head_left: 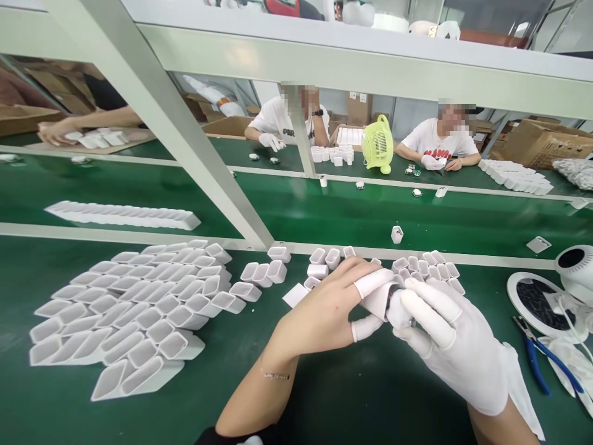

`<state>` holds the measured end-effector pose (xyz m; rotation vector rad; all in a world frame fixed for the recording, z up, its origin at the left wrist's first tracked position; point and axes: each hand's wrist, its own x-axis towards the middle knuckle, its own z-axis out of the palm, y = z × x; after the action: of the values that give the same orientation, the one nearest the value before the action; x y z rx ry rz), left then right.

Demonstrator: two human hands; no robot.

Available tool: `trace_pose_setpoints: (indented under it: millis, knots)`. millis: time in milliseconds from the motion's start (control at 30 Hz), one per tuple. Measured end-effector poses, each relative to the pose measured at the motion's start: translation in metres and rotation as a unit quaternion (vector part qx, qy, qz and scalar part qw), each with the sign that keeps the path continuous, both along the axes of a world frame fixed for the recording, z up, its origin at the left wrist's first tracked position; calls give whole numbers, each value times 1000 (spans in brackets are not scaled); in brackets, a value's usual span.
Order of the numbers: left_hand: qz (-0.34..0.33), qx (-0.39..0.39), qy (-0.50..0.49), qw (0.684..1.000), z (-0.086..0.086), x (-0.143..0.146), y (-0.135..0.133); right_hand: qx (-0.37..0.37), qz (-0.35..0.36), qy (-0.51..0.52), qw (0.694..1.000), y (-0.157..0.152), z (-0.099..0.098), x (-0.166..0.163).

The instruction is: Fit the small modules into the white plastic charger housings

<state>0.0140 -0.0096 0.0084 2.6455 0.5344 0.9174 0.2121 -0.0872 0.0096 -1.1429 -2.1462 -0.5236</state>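
My left hand (322, 306), with white finger cots on some fingers, grips a white plastic housing (376, 301). In my right hand (463, 346), which wears a white glove, a small rounded white piece (398, 312) is pinched against the housing's open end. Something dark shows at the joint, but fingers hide most of it. Behind my hands stand more white hollow housings (317, 270), and a further group of housings (428, 266) is beyond the right glove. To the left, many open-ended housings (152, 296) stand packed together on the green table (361, 395).
Blue-handled pliers (532, 358) and a white round-based device (519, 290) lie at the right. A slanted metal post (199, 142) rises at the table's back edge. Beyond it runs a green belt (301, 210) carrying small parts; co-workers (440, 142) sit opposite near a green fan (377, 145).
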Motion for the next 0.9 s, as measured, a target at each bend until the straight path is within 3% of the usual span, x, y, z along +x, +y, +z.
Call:
trace_pose_setpoints:
  millis: [100, 200, 267, 333, 400, 433, 567, 767, 833, 900]
  knots:
    - [-9, -21, -9, 1000, -1, 2, 0, -28, 18, 31, 999, 4, 0, -1]
    - [-35, -56, -34, 997, -5, 6, 2, -148, 78, 167, 972, 10, -7, 2]
    - [-50, -70, -55, 995, -8, 8, 4, -275, 129, 295, 906, 15, -14, 3]
    - [-49, -71, -67, 994, -11, 10, 4, -379, 171, 399, 817, 19, -21, 2]
    - [-42, -69, -70, 994, -14, 12, 5, -424, 188, 464, 755, 23, -26, -3]
    - [-43, -70, -70, 994, -15, 13, 5, -424, 182, 489, 740, 24, -28, -5]
    - [-50, -88, -60, 993, -19, 14, 8, -416, 138, 536, 721, 27, -28, -10]
    - [-59, -120, -53, 990, -19, 12, 12, -473, 183, 508, 696, 25, -20, 0]
    - [-54, -120, -47, 990, -20, 12, 12, -483, 161, 479, 715, 23, -18, 1]
    - [-56, -112, -41, 991, -21, 13, 12, -469, 110, 446, 754, 22, -17, 0]
